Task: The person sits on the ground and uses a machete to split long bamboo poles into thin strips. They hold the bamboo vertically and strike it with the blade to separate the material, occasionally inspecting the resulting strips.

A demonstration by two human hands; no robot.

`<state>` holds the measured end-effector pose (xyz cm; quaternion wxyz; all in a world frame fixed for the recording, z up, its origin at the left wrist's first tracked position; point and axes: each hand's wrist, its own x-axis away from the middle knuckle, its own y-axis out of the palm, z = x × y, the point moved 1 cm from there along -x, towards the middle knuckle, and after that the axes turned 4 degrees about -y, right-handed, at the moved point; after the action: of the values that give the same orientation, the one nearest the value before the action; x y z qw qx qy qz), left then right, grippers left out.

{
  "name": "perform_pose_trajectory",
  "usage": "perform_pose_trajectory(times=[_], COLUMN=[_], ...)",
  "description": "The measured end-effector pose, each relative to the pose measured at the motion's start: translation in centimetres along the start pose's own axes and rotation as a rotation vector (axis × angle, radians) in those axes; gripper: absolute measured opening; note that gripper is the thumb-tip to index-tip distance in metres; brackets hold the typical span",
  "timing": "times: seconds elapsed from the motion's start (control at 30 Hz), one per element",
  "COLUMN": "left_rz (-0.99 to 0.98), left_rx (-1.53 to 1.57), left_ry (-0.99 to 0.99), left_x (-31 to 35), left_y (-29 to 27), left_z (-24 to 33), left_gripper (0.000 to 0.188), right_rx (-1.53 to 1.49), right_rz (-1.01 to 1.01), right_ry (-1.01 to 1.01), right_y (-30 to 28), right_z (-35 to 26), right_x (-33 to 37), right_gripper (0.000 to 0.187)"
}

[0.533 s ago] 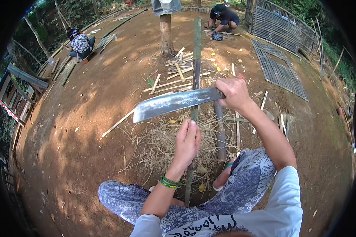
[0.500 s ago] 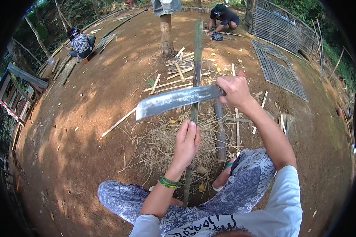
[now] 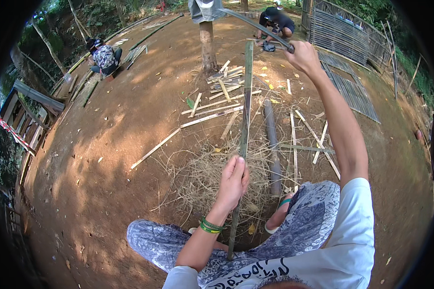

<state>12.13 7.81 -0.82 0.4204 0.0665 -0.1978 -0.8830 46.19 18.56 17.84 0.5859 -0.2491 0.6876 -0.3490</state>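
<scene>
Over a loose heap of pale shavings (image 3: 205, 168) on bare earth, the left hand (image 3: 234, 180) is closed around the long green bamboo strip (image 3: 248, 91), which runs from the person's lap out ahead of them. The right hand (image 3: 302, 58), raised ahead to the right, grips the handle of a machete (image 3: 258, 24); its blade shows clear of the strip's far end and overlaps part of a co-worker (image 3: 277, 20) crouching beyond. Just right of the strip lies a dark pole (image 3: 271, 139), with thin slats (image 3: 294, 144) beside it. Farther out, split pieces (image 3: 226, 79) are piled near a tree trunk (image 3: 207, 45) with grey cloth (image 3: 206, 9) around it. The right forearm hides part of a slatted panel (image 3: 349, 86) lying before a bamboo fence (image 3: 340, 31). Another person (image 3: 103, 57) squats far off to the left.
</scene>
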Motion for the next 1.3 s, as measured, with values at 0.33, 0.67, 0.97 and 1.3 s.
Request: perform_pose_trajectory(times=[0.33, 0.67, 0.97, 1.3], left_rz=[-0.006, 0.031, -0.066, -0.056], left_rx=[0.181, 0.041, 0.076, 0.092], left_ry=[0.009, 0.015, -0.083, -0.113], left_x=[-1.8, -1.7, -1.2, -1.4], left_y=[-1.1, -0.7, 0.4, 0.1], left_z=[2.3, 2.1, 1.9, 3.4], left_gripper=[0.033, 0.052, 0.055, 0.055], right_rx=[-0.232, -0.271, -0.196, -0.036], right_rz=[0.059, 0.059, 0.105, -0.027], right_ry=[-0.301, -0.664, -0.494, -0.686], right_y=[1.3, 2.6, 1.1, 0.1], right_z=[-6.8, -11.7, -9.4, -11.4], right_x=[9.3, 14.2, 7.9, 7.2], right_gripper=[0.009, 0.026, 0.019, 0.017])
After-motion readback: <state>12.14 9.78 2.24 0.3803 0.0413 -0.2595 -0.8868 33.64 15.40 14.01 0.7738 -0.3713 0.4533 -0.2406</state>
